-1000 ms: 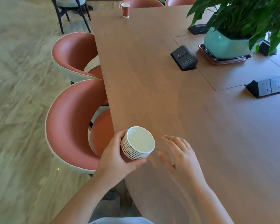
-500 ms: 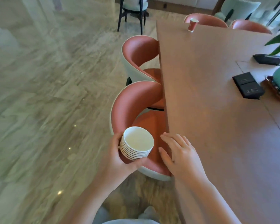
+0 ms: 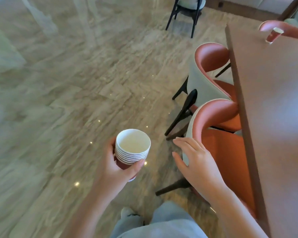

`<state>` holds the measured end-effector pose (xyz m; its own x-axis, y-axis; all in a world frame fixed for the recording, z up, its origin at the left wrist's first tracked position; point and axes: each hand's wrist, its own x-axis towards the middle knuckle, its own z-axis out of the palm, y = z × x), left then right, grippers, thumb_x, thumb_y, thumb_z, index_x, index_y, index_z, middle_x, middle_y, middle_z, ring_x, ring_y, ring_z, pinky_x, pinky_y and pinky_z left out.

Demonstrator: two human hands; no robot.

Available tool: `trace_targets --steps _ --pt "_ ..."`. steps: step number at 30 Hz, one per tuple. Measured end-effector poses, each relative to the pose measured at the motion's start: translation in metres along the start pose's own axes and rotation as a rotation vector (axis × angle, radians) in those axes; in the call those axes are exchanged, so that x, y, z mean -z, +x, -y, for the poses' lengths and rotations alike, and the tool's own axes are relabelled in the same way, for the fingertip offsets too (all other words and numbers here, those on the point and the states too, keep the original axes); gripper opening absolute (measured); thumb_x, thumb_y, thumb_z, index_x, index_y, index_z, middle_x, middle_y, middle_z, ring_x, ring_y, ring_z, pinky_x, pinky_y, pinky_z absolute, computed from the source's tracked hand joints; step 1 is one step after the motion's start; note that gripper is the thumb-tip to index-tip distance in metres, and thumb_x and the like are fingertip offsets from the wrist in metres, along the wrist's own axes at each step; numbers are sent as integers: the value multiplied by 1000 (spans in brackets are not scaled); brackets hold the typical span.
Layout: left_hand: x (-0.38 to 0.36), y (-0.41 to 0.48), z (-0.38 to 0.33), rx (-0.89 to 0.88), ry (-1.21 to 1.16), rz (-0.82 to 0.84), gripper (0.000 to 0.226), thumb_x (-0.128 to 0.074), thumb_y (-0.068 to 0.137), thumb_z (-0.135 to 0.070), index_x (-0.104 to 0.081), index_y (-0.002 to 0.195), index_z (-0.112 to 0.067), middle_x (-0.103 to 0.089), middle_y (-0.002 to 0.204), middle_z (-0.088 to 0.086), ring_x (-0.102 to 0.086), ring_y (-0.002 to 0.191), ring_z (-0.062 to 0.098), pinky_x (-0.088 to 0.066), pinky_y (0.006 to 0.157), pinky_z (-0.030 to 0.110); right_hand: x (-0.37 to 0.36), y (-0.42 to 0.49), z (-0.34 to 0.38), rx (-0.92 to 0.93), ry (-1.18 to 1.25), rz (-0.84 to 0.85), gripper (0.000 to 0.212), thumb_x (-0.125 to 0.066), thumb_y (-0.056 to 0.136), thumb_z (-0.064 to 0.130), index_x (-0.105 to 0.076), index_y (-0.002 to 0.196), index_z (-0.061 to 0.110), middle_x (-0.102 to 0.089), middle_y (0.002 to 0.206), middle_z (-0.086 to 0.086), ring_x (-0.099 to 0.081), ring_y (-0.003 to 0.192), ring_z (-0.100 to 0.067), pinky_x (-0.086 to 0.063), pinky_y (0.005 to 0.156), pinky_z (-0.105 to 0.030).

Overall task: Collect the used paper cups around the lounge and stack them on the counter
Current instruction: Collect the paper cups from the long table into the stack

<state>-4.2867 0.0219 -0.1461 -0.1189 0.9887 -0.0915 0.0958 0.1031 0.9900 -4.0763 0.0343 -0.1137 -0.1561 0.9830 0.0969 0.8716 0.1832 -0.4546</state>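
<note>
Stone flooring point(image 3: 58, 100) fills the left of the view. Brown worktop point(image 3: 273, 117) runs along the right edge, with near chair point(image 3: 218, 117) and far chair point(image 3: 212, 55), both pink-shelled, tucked against it. Left hand point(image 3: 115, 169) grips a stack of nested paper cups point(image 3: 132, 146), rims up, over the flooring, well apart from the worktop. Right hand point(image 3: 196, 164), fingers straight and spread, holds nothing at the near chair's back rim; contact cannot be confirmed. Single red paper cup point(image 3: 273, 35) stands at the worktop's far end.

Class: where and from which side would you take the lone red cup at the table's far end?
Probably grip the red cup round its wall, from the aisle side: it stands upright, mouth up, near that table edge. The right hand is free.
</note>
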Motion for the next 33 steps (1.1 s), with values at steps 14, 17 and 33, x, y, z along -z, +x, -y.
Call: trace_targets --steps 14,17,33 --pt "36 143 10 46 -1 -89 57 -83 60 -11 -49 100 -31 -62 89 -15 -60 81 -14 -43 49 2 -55 169 12 61 48 55 30 -61 84 17 -61 113 9 -63 114 -4 -56 106 -20 -45 89 -30" --pt "25 212 0 26 28 -48 62 -88 56 -20 -48 102 -34 -61 94 -16 -60 84 -14 -44 51 2 -58 227 -5 31 73 10 30 -61 84 19 -61 114 11 -63 115 -2 -56 108 -20 -47 91 -35" --pt "-85 531 -56 -61 56 262 61 -84 59 -5 -47 102 -28 -60 98 -8 -62 83 -10 -46 52 4 -17 476 -121 -296 32 -112 32 -62 83 21 -61 115 16 -63 115 2 -54 111 -17 -42 92 -32"
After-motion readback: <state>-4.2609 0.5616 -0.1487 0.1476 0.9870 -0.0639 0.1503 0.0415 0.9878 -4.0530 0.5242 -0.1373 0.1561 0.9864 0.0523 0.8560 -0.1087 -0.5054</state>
